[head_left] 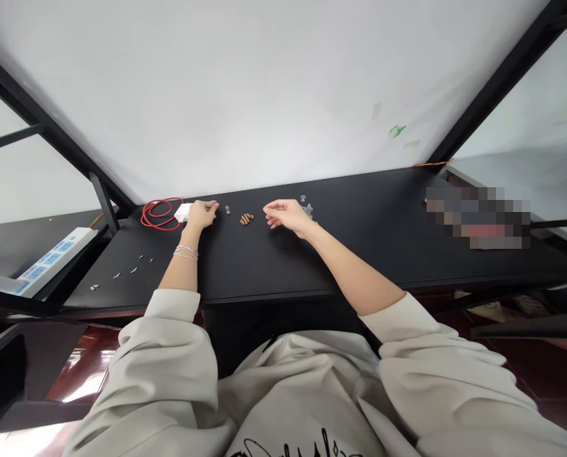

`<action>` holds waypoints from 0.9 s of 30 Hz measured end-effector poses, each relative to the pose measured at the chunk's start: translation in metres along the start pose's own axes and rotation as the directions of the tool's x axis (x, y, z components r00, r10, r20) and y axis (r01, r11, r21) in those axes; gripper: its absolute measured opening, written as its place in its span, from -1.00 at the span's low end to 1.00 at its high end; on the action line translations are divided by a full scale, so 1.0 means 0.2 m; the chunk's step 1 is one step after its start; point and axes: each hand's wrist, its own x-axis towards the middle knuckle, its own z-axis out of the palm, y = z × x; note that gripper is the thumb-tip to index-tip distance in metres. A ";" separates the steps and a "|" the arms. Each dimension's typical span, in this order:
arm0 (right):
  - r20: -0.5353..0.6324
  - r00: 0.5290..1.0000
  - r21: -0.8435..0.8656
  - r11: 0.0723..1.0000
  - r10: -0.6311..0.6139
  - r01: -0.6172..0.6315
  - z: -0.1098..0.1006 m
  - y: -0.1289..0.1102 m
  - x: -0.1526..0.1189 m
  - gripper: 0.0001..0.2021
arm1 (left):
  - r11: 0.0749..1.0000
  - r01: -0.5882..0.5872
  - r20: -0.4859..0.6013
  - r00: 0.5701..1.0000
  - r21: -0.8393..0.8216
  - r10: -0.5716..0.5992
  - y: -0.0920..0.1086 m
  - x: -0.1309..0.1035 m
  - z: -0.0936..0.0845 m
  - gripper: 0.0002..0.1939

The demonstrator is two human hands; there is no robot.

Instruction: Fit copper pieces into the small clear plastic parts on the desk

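Note:
My left hand (203,214) hovers over or rests at the back left of the black table, its fingers pressed together. Whatever may be between them is too small to make out. Just to its right stands a tiny clear glass bottle (227,209) with a brownish bit at its base. A cluster of several small tan corks (247,219) lies between my hands. Thumb and forefinger of my right hand (286,214) meet in a pinch to the right of the corks; what they hold, if anything, does not show. Several more clear little bottles (308,208) lie behind it, partly hidden.
Beside my left wrist sits a white block (183,212) with a coiled red cable (155,214). Small metallic bits (117,275) are scattered at the table's left. A white power strip (49,260) lies further left. A blurred-out patch (483,219) covers something at right.

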 end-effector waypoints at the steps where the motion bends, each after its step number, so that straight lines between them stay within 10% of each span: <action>1: -0.002 1.000 -0.001 1.000 0.001 -0.001 0.00 0.00 0.00 -0.90 | 1.000 0.006 0.006 1.000 -0.007 -0.006 0.00 0.00 0.00 -0.67; 27: 0.015 1.000 -0.008 1.000 -0.007 0.007 -0.01 0.01 0.01 -0.90 | 0.948 -0.020 0.091 0.995 -0.317 0.051 0.02 -0.03 0.00 -0.73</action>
